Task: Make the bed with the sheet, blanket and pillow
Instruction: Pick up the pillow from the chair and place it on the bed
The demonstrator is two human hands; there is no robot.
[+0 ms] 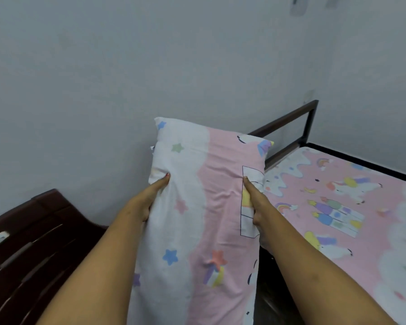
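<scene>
1. A plain grey wall (150, 66) stands behind a bed (311, 123) with a dark frame, its pink printed sheet (352, 207) spread flat.
2. The pillow (197, 219), in a matching case, is held upright beside the bed, off the sheet.
3. The left hand (150, 195) grips its left edge.
4. The right hand (256, 202) grips its right edge.
5. Dark wooden furniture (28, 231) sits at the left.

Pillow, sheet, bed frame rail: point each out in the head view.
pillow (216, 207): head view, pink middle of its cover.
sheet (338, 207): head view, pink printed area right of the pillow.
bed frame rail (284, 119): head view, middle of the dark top bar.
</scene>
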